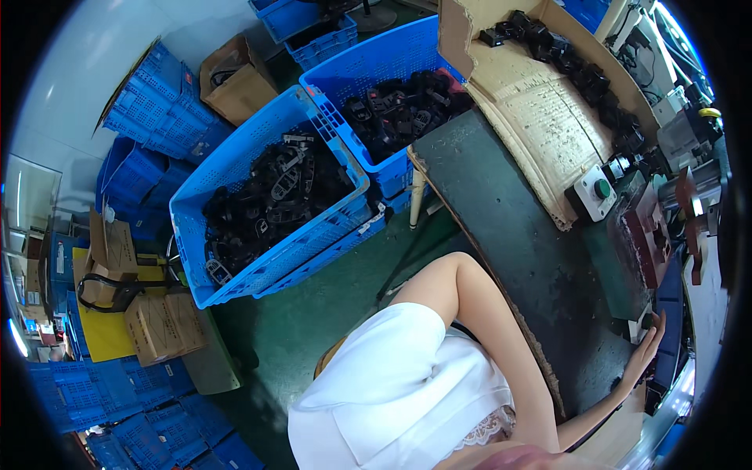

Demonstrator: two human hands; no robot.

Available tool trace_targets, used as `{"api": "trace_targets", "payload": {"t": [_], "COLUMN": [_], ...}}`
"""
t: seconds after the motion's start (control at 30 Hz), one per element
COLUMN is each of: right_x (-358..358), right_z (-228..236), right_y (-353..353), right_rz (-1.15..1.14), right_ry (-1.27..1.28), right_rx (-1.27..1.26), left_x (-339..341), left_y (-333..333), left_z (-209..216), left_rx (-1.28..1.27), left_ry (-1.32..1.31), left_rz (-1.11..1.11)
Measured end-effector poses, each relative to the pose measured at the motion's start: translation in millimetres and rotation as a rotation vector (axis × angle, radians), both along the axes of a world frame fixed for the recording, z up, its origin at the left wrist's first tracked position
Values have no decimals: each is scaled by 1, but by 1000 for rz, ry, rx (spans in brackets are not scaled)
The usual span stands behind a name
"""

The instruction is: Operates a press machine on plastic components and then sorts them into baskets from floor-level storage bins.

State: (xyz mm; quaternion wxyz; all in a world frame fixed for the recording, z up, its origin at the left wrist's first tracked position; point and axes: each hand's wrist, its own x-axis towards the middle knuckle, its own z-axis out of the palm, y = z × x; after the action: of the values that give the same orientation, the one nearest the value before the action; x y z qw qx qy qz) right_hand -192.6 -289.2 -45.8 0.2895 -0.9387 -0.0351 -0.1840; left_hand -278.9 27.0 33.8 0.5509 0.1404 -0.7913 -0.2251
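My left arm (501, 329) comes out of a white sleeve and bends at the elbow over the worn edge of a dark green worktable (501, 196). Its forearm runs down to the lower rim, and the hand itself is out of sight. On the right, my right hand (645, 349) reaches across the table with its fingers stretched out. Its fingertips are at a small pale box with a dark round button (647, 321); whether they press it is too small to tell. Just beyond stands a machine with a dark red block (644, 235).
A control box with a green button (601, 189) sits by the machine. An open cardboard box (540, 102) holds a row of black parts (591, 82). Blue crates (270, 274) full of black parts stand left of the table. More crates and cartons (164, 325) line the left.
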Motion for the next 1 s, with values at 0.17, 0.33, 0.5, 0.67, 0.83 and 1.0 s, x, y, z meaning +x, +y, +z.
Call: {"api": "trace_targets", "payload": {"t": [0.17, 0.33, 0.5, 0.67, 0.83, 1.0], "right_x": [0, 0, 2, 1, 1, 1], "right_z": [-1, 1, 0, 1, -1, -5], "right_y": [-4, -1, -6, -1, -7, -6], "right_rz": [1, -4, 7, 3, 12, 2], "right_ry": [9, 13, 23, 23, 24, 26], "right_rx": [-3, -19, -16, -14, -30, -12], "left_x": [8, 9, 8, 8, 7, 34], "left_y": [3, 4, 8, 14, 21, 50], "left_z": [0, 1, 2, 3, 5, 6], "left_rx": [49, 99, 145, 190, 239, 217], "left_ry": [17, 31, 49, 70, 82, 91], "left_rz": [-13, -21, -29, -32, -42, 134]}}
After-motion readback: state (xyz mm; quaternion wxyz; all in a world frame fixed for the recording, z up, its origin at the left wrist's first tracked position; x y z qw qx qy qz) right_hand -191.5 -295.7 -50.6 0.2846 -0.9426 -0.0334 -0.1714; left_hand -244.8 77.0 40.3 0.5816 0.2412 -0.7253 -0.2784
